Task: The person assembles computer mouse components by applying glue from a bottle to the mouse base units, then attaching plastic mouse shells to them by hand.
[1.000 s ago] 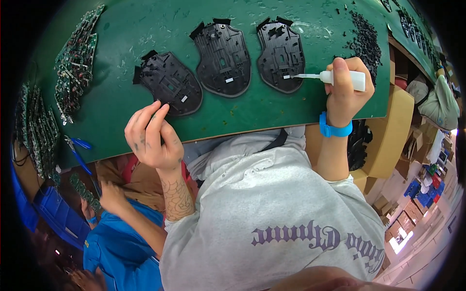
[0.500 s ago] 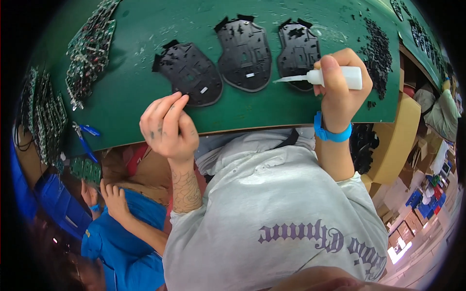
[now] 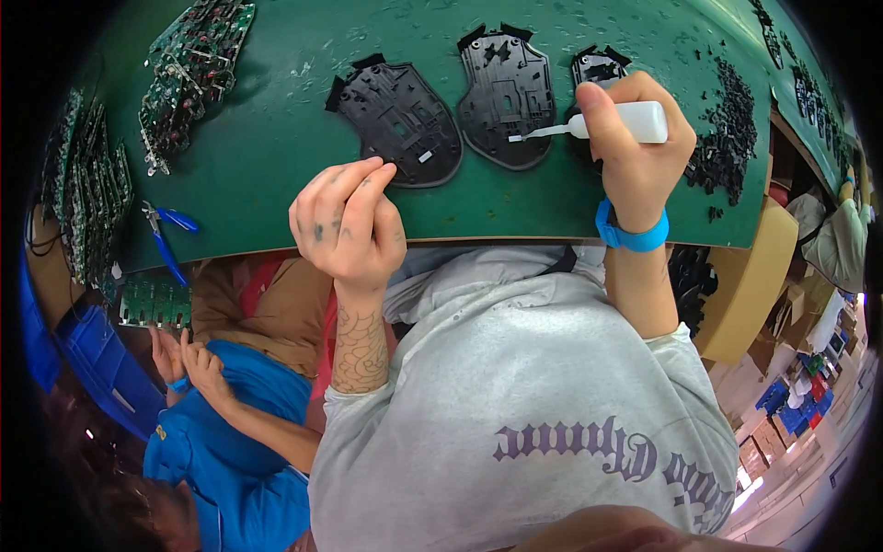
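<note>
My right hand grips a small white squeeze bottle with a thin, pale nozzle. The nozzle points left, its tip at the small white rectangle near the bottom of the middle black plastic shell. Whether the tip touches cannot be seen. A second black shell lies tilted on the left, with a similar white piece. The third shell is partly hidden behind my right hand and the bottle. Curled fingers of my left hand are pressed together by the left shell's lower edge; anything between them is hidden.
Populated circuit boards are heaped at the left, with stacked boards beyond. Blue-handled cutters lie near the green table's edge. Small black parts are piled at the right. A co-worker in blue handles a board.
The bottle's nozzle tip has come from the gap right of the middle shell to that shell's white piece. The table scene has shifted rightward in view.
</note>
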`<state>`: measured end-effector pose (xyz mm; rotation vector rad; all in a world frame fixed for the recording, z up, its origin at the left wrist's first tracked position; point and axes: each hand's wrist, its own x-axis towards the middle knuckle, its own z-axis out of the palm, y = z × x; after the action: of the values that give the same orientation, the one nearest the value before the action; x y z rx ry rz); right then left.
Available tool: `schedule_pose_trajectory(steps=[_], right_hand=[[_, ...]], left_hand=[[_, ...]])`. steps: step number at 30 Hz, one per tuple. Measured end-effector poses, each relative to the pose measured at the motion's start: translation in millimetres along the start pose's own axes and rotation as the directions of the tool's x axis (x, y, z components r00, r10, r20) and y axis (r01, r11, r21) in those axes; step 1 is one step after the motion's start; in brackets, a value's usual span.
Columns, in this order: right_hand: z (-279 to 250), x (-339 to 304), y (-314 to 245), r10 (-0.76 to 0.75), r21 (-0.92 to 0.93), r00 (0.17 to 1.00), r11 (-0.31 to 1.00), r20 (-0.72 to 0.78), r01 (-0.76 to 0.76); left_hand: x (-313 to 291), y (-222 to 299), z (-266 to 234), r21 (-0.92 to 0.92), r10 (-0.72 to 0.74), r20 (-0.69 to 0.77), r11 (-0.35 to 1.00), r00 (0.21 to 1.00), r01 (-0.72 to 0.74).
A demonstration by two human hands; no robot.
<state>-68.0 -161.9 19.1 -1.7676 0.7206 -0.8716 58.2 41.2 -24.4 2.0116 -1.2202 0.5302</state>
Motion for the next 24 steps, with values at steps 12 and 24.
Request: schedule_pose_trajectory(steps=[12,24], right_hand=[[2,-1,-6,0.022,0.085,0.999,0.996,-0.049,-0.018],[7,1,-8,-0.019,0.082,0.993,0.996,-0.117,0.029]], left_hand=[[-1,0,1,-0.012,0.013,-0.02,1.0,1.0,-0.014],[-2,-2,1,-0.008,0.032,-0.034,0.999,0.999,-0.033]])
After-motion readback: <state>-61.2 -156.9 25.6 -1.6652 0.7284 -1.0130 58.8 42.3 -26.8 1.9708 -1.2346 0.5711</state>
